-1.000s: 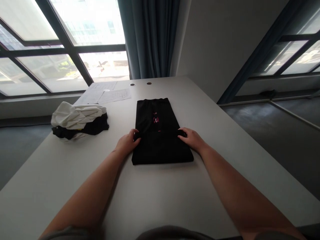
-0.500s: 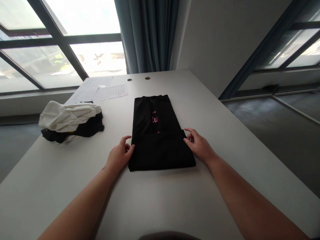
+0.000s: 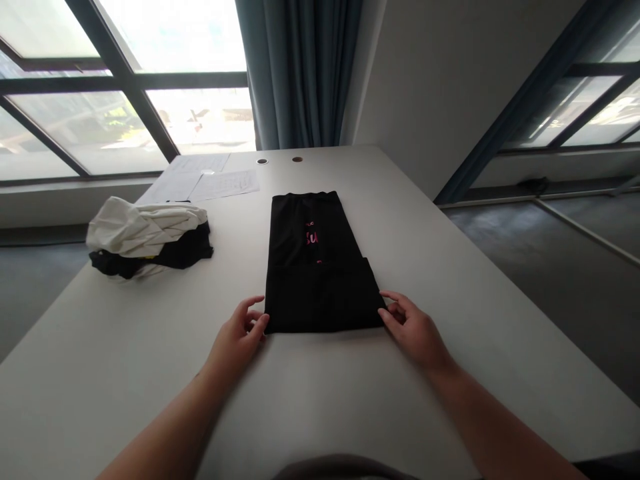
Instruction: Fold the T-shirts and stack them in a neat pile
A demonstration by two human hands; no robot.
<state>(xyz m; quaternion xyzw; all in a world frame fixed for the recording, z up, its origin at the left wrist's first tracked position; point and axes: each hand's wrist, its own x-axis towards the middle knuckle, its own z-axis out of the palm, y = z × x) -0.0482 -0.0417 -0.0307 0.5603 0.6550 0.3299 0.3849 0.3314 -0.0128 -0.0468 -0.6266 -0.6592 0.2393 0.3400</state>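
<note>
A folded black T-shirt (image 3: 323, 293) lies flat on the white table in front of me, its near part doubled over into a band. Pink lettering (image 3: 312, 238) shows above that band, partly covered by it. My left hand (image 3: 245, 328) is at the shirt's near left corner, with thumb and index finger apart and the thumb tip touching the edge. At the near right corner, my right hand (image 3: 413, 327) touches the side with its thumb and index finger, also spread. The other fingers of both hands are curled and partly hidden.
To the left sits a crumpled heap of clothes, a white garment (image 3: 145, 227) over a black one (image 3: 187, 252). Printed paper sheets (image 3: 225, 185) lie behind it. Two cable holes (image 3: 297, 159) are near the table's (image 3: 320, 393) far edge, before a blue curtain (image 3: 300, 73).
Both hands have slid toward me along the shirt's sides to its near corners. The near edge of the shirt looks straighter and narrower. The view has shifted slightly.
</note>
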